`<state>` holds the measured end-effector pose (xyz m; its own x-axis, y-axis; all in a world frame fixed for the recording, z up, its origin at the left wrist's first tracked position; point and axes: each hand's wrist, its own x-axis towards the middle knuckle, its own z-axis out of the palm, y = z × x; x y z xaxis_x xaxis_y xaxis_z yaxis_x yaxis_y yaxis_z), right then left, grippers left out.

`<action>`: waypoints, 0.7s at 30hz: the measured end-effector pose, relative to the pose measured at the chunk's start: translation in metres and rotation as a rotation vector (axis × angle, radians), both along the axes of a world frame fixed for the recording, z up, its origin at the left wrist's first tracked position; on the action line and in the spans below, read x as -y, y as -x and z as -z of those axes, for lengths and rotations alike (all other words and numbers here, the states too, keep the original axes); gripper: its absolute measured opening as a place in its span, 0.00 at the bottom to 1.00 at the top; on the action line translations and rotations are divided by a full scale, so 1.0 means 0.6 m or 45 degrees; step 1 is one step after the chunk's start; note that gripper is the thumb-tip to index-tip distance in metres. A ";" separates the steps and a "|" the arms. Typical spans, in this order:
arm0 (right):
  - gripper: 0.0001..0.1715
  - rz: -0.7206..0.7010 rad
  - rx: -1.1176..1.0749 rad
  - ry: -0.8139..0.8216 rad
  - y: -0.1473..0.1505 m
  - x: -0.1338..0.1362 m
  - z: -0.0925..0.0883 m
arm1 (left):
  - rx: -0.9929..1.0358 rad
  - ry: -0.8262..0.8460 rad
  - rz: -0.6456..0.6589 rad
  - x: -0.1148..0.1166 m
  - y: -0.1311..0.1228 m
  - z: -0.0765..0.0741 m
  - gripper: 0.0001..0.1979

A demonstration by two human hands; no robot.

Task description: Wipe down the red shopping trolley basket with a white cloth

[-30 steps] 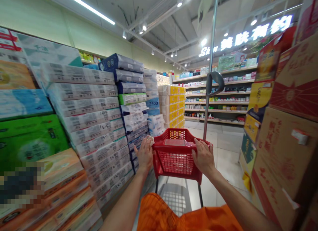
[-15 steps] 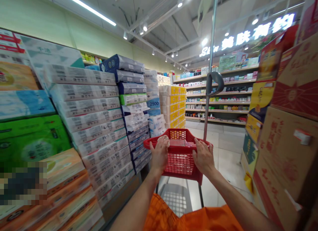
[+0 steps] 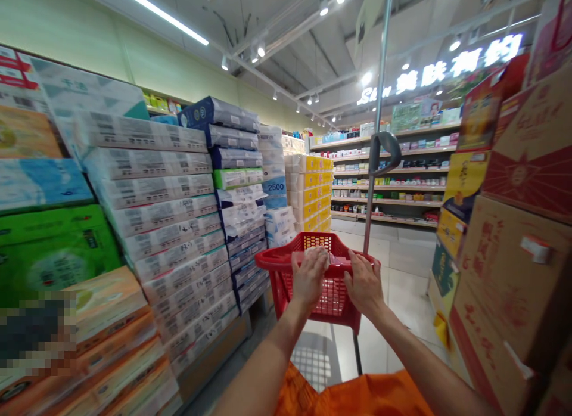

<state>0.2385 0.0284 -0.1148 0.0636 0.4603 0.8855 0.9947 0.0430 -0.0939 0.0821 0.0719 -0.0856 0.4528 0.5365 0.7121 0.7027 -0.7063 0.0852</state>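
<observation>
A red plastic shopping cart basket (image 3: 276, 258) with lattice walls is straight ahead of me, on dark legs. My left hand (image 3: 308, 280) is over the middle of its near rim, fingers closed on a crumpled white tissue or cloth (image 3: 322, 253), mostly covered by the fingers. On the right part of the same rim, my right hand (image 3: 365, 285) has its fingers hooked over the edge. Something pale pink inside the basket shows only in part between the hands.
Stacked white paper packs (image 3: 174, 237) and blue packs (image 3: 236, 160) line the left side. Cardboard cartons (image 3: 504, 273) rise close on the right. A metal pole (image 3: 370, 219) with a grey loop handle (image 3: 386, 154) stands beside the basket. Stocked shelves (image 3: 397, 171) are at the back.
My left hand has slid right along the basket rim with the white wad, closer to my right hand. My right hand keeps its place on the rim. The view has shifted slightly.
</observation>
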 end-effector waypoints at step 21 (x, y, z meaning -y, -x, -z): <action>0.18 -0.090 -0.123 -0.108 -0.074 0.001 -0.014 | -0.111 0.107 -0.102 -0.012 0.053 0.005 0.28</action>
